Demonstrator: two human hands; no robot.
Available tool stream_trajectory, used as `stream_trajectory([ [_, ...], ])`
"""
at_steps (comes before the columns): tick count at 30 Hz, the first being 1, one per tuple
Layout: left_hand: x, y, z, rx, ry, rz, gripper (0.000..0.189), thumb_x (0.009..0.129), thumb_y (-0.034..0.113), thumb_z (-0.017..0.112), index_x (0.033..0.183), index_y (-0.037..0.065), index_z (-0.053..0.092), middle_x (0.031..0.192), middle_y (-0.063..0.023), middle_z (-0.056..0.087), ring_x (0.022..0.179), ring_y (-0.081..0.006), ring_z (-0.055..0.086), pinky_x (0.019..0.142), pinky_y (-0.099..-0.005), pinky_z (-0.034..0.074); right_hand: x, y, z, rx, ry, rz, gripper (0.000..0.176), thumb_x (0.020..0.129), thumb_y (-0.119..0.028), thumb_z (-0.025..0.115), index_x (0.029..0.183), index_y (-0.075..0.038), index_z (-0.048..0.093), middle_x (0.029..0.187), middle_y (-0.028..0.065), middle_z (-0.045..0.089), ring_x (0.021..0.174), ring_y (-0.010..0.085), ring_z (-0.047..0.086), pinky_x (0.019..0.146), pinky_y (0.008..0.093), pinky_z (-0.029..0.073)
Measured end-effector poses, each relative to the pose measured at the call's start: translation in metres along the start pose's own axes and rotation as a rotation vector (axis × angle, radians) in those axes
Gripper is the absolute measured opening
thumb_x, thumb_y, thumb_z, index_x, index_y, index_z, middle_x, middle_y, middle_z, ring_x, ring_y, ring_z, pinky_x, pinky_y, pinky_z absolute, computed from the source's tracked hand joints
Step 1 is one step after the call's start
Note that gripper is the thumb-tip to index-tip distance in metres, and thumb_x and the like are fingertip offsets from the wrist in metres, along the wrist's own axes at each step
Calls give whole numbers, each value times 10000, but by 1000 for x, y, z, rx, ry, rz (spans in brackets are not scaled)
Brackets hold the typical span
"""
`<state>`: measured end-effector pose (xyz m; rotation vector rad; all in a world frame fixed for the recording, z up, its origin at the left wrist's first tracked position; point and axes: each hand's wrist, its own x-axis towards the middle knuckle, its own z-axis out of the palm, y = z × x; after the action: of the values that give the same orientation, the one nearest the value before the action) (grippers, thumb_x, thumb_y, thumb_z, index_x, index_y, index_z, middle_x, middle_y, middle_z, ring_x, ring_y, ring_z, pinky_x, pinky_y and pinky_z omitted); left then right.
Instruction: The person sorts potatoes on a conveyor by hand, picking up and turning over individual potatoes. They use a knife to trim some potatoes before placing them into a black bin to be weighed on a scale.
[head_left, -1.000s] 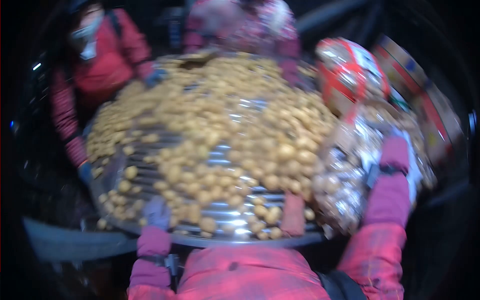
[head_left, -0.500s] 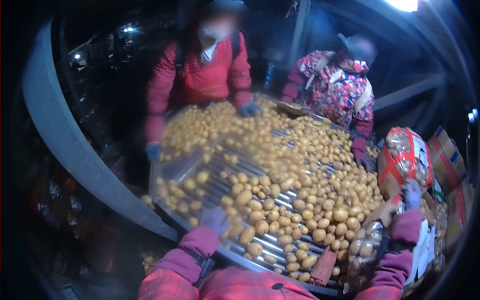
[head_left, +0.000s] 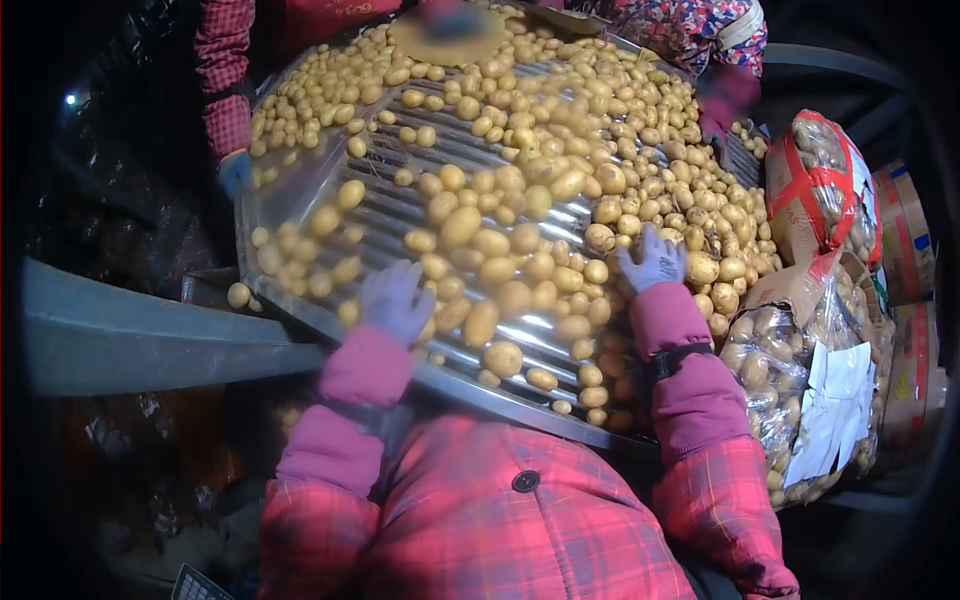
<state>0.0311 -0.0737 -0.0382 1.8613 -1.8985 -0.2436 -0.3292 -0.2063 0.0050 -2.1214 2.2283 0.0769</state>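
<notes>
Many loose potatoes point(head_left: 482, 325) lie over a slatted metal sorting table point(head_left: 425, 160). At its near left side my left hand point(head_left: 395, 302), in a pale purple glove, rests by the potatoes with fingers spread and nothing gripped. My right hand point(head_left: 652, 262), gloved the same way, touches potatoes on the right part of the table. Its fingers are apart and it holds nothing that I can see. Close to my right forearm stands a clear plastic bag of potatoes point(head_left: 757, 362) with a white paper point(head_left: 830, 410) on it.
Behind that bag stands another potato bag with red tape point(head_left: 822, 185), and cardboard boxes point(head_left: 912, 345) line the right edge. A grey metal beam point(head_left: 160, 335) meets the table's left side. Two co-workers stand across the table; one's blue-gloved hand point(head_left: 235, 175) is at its left rim.
My view has tilted down. My right hand has moved from the bags on the right onto the potatoes. The left hand stays at the near left side, now with fingers clearly spread.
</notes>
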Motion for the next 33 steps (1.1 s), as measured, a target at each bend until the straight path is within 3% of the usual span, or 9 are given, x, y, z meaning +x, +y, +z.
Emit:
stream_trajectory([
  [4,3,0,4,19,182,89,369,766,243,610,1058,19,587,973,-139,572,873,-339,537,806,-442,403,22,-28,50,65,170,-41,834,774,-587,520,1383,-50,330,1302,220,461,1248,364,390,1055,470,257],
  [6,1,-2,5,18,187,69,394,766,249,612,1083,17,579,981,-141,570,878,-343,533,819,-441,400,23,-58,21,248,-59,7,863,760,-585,538,1371,-14,327,1277,233,473,1250,378,382,1050,466,259],
  [14,4,3,-2,53,-18,-213,608,770,296,638,1299,67,447,1273,-198,448,1168,-371,434,983,-472,335,45,-124,54,298,225,-370,569,789,-460,536,1083,22,477,969,249,584,924,380,566,837,476,414],
  [16,1,0,4,86,53,-202,608,760,281,644,1296,70,449,1271,-197,447,1175,-371,429,985,-477,337,48,-143,36,458,-139,-350,490,819,-416,519,1073,3,515,944,258,600,921,384,582,840,457,437],
  [20,0,-2,5,150,88,-249,602,762,265,643,1295,63,449,1253,-201,457,1161,-378,439,975,-481,351,53,-134,4,815,-289,-479,333,853,-394,494,1072,-163,592,1018,188,622,987,366,581,859,432,448],
  [22,-5,0,2,95,49,-216,597,765,262,640,1291,53,450,1241,-205,466,1148,-380,449,974,-479,351,74,-130,-39,641,-117,-314,306,846,-380,520,1039,-162,614,1032,173,618,986,351,582,857,424,455],
  [24,-4,0,2,75,51,-250,588,768,258,636,1284,43,451,1229,-210,474,1139,-379,457,974,-476,352,137,-105,-16,361,436,-545,334,855,-372,494,1039,-115,600,1009,149,627,938,342,592,856,419,460],
  [26,-6,-2,4,88,45,-223,573,773,258,632,1272,36,459,1222,-214,477,1133,-381,461,964,-475,359,171,-116,4,423,324,-387,343,857,-370,485,1042,-104,598,1019,149,627,936,344,593,855,424,461],
  [33,6,4,-7,15,32,-246,556,767,233,650,1244,5,476,1154,-203,527,1085,-379,485,928,-472,370,163,-222,16,337,14,-853,380,835,-359,487,1165,-193,575,1215,146,545,1080,334,550,905,430,443],
])
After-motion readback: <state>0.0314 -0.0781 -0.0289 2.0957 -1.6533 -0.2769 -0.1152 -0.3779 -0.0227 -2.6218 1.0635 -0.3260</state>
